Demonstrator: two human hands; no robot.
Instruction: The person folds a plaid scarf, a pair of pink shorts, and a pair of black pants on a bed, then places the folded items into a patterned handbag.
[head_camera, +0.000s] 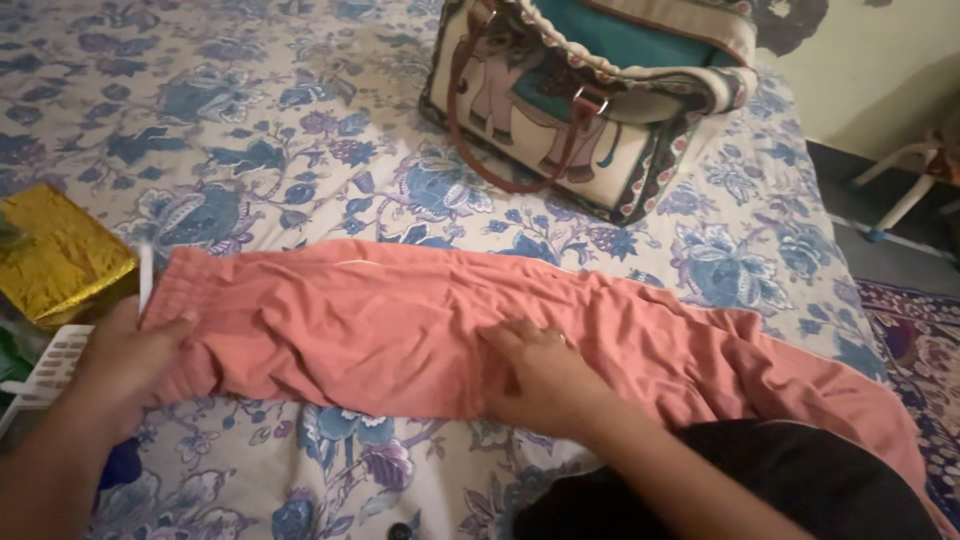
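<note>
A salmon-pink garment (420, 320) lies stretched out across a blue floral bedsheet (260, 140), running from the left edge toward the lower right. My left hand (125, 365) grips its left end, thumb on top of the cloth. My right hand (540, 375) presses flat on the garment's middle, fingers spread a little toward the left. The garment's right end drapes off toward the bed's edge.
A patterned handbag (590, 100) with brown handles stands open at the back of the bed. A shiny gold packet (55, 255) and a white plastic basket (45, 370) sit at the left. Dark cloth (800, 480) lies at the bottom right; floor and a rug show at the right.
</note>
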